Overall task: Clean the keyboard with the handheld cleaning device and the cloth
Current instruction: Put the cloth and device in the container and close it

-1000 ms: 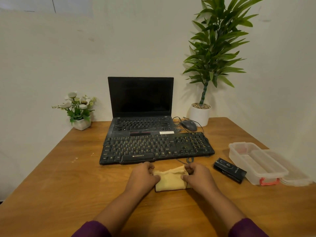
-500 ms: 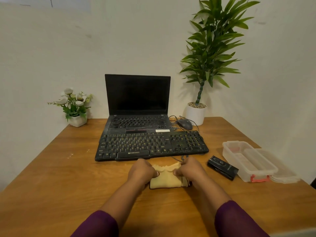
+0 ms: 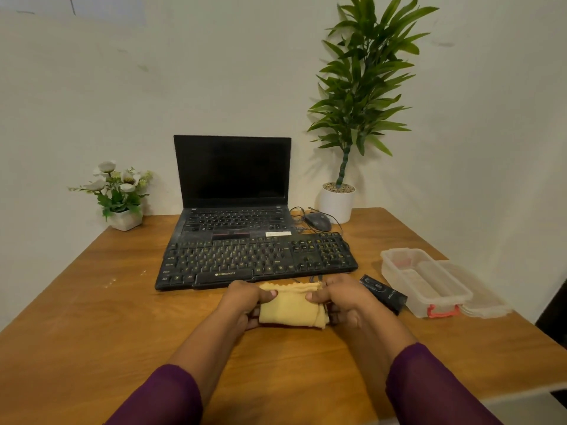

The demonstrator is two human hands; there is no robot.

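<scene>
Fingers (image 3: 269, 297) of my left hand (image 3: 242, 299) and right hand (image 3: 343, 297) clench the cloth (image 3: 290, 308) ends, holding it folded as a keyboard (image 3: 254, 259) wiping pad

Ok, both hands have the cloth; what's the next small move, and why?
Probably carry the cloth forward onto the keyboard to start wiping: left hand and right hand grip its ends, it sits just short of the front edge, and the keys look dusty.

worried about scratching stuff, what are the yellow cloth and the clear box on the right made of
The yellow cloth: soft fabric, matte, possibly microfibre; it folds limply and has a wavy edge. The clear box: translucent plastic, slightly cloudy; the table shows through its walls.
</scene>
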